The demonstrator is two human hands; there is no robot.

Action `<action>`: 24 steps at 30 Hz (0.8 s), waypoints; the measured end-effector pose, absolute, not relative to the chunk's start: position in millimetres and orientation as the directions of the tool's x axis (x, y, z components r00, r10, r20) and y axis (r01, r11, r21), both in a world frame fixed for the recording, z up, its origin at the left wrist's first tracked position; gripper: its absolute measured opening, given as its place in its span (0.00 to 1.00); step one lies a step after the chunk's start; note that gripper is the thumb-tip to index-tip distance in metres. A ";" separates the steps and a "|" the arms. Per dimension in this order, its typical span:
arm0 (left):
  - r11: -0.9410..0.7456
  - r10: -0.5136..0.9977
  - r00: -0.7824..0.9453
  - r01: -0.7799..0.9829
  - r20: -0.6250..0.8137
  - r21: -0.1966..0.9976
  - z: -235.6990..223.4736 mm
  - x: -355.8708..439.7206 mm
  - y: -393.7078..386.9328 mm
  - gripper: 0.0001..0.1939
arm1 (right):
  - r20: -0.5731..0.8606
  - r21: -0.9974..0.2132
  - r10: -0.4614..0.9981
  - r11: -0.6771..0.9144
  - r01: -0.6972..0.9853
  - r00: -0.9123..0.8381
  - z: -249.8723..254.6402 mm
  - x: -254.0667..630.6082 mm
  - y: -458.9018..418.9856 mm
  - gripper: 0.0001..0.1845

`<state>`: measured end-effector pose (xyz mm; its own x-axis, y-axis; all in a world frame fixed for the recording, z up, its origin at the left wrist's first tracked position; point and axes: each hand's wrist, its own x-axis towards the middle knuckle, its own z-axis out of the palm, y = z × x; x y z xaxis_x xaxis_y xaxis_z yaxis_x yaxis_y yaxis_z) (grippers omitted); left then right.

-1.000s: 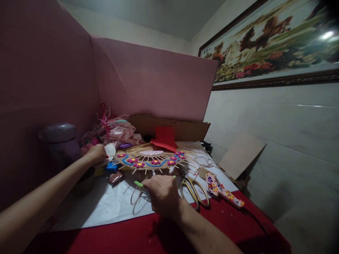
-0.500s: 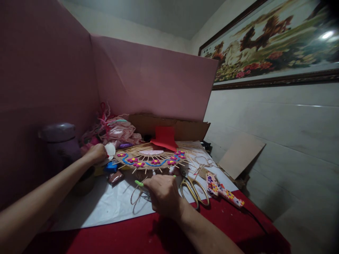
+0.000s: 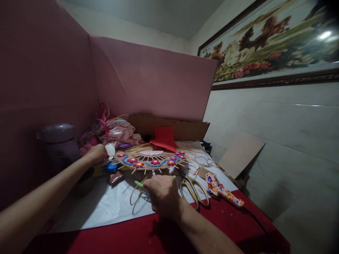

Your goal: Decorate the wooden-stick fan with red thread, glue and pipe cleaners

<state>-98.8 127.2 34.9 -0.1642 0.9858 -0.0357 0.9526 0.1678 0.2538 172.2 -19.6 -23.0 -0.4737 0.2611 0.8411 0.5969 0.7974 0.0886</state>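
Observation:
My left hand is at the left, its fingers closed at the edge of a white ribbed disc like a seashell. In the middle, my right hand is closed with its knuckles up. A green bit sticks out left of it and a loop of twine lies below that. What the right fingers grip is hidden. Just beyond stands a fan-shaped piece of thin sticks and a brown band, with pink and yellow flowers and a wavy blue line.
Gold-handled scissors and a flowered glue gun lie to the right. A blue packet and a brown packet sit near my left hand. Behind are red paper, crumpled pink material and a cardboard strip. A purple bottle stands far left.

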 end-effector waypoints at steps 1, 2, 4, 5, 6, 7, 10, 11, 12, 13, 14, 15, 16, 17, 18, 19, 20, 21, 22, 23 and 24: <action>0.169 0.986 -0.165 0.952 -0.038 0.255 34.9 -98.8 127.4 0.10 | 0.839 0.090 0.264 0.795 0.600 -0.476 -23.3 172.2 -19.5 0.08; 0.169 0.986 -0.165 0.951 -0.038 0.257 34.7 -98.9 127.6 0.09 | 0.837 0.092 0.267 0.792 0.604 -0.478 -23.5 172.2 -19.6 0.09; 0.168 0.986 -0.165 0.951 -0.033 0.261 34.1 -99.5 128.2 0.09 | 0.833 0.094 0.272 0.788 0.609 -0.481 -23.5 172.2 -20.0 0.09; 0.167 0.986 -0.165 0.951 -0.030 0.262 33.8 -99.8 128.4 0.08 | 0.833 0.093 0.274 0.788 0.609 -0.481 -23.4 172.2 -20.3 0.08; 0.165 0.986 -0.163 0.951 -0.028 0.263 33.7 -100.0 128.4 0.08 | 0.832 0.090 0.276 0.789 0.608 -0.481 -23.1 172.2 -20.7 0.08; 0.165 0.986 -0.163 0.950 -0.027 0.265 33.9 -100.2 128.3 0.08 | 0.831 0.085 0.280 0.790 0.607 -0.481 -22.7 172.2 -21.1 0.08; 0.171 0.985 -0.170 0.947 -0.027 0.272 35.5 -100.0 127.2 0.08 | 0.829 0.071 0.288 0.796 0.601 -0.479 -21.6 172.5 -22.0 0.09; 0.173 0.985 -0.173 0.945 -0.025 0.276 36.1 -99.8 126.7 0.08 | 0.832 0.067 0.286 0.800 0.597 -0.476 -21.4 172.7 -22.0 0.09; 0.174 0.984 -0.176 0.944 -0.021 0.282 36.6 -99.7 126.3 0.08 | 0.837 0.064 0.281 0.803 0.592 -0.470 -21.3 172.8 -22.0 0.09; 0.175 0.984 -0.178 0.941 -0.018 0.288 36.8 -99.7 126.1 0.08 | 0.842 0.061 0.274 0.807 0.588 -0.464 -21.3 172.9 -21.9 0.09; 0.175 0.984 -0.178 0.939 -0.015 0.296 36.7 -99.8 126.0 0.08 | 0.847 0.060 0.268 0.810 0.584 -0.459 -21.3 173.0 -21.7 0.09; 0.175 0.984 -0.180 0.936 -0.012 0.305 36.4 -100.0 126.1 0.08 | 0.850 0.059 0.263 0.812 0.580 -0.456 -21.4 173.1 -21.5 0.09; 0.174 0.984 -0.180 0.934 -0.010 0.313 35.9 -100.3 126.3 0.08 | 0.852 0.058 0.261 0.814 0.578 -0.453 -21.4 173.2 -21.4 0.09; 0.173 0.984 -0.180 0.931 -0.008 0.321 35.3 -100.5 126.7 0.08 | 0.852 0.057 0.261 0.814 0.578 -0.453 -21.3 173.3 -21.5 0.09; 0.172 0.984 -0.180 0.930 -0.006 0.326 34.9 -100.6 127.1 0.08 | 0.852 0.056 0.264 0.813 0.580 -0.453 -21.1 173.4 -21.6 0.09; 0.171 0.984 -0.179 0.929 -0.004 0.328 34.8 -100.6 127.5 0.08 | 0.853 0.053 0.268 0.810 0.584 -0.449 -20.7 173.6 -22.0 0.09; 0.171 0.984 -0.181 0.929 -0.002 0.328 35.0 -100.4 127.6 0.08 | 0.854 0.048 0.272 0.808 0.587 -0.444 -20.1 173.9 -22.5 0.09; 0.173 0.983 -0.183 0.929 0.001 0.327 35.6 -100.0 127.6 0.08 | 0.856 0.038 0.278 0.808 0.588 -0.437 -19.4 174.2 -23.1 0.09; 0.174 0.982 -0.187 0.929 0.008 0.326 36.6 -99.4 127.3 0.08 | 0.858 0.023 0.285 0.809 0.587 -0.427 -18.6 174.6 -23.8 0.09; 0.176 0.981 -0.191 0.929 0.015 0.324 37.8 -98.8 126.8 0.08 | 0.862 0.006 0.291 0.812 0.584 -0.414 -17.7 175.0 -24.6 0.09; 0.177 0.981 -0.194 0.930 0.023 0.322 39.0 -98.1 126.2 0.09 | 0.868 -0.011 0.296 0.814 0.580 -0.399 -16.9 175.3 -25.4 0.09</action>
<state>-98.1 126.2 39.0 -0.1944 0.9807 0.0228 0.9300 0.1768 0.3223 175.3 -25.4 -16.9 -0.3995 0.2962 0.8676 0.5801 0.8145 -0.0110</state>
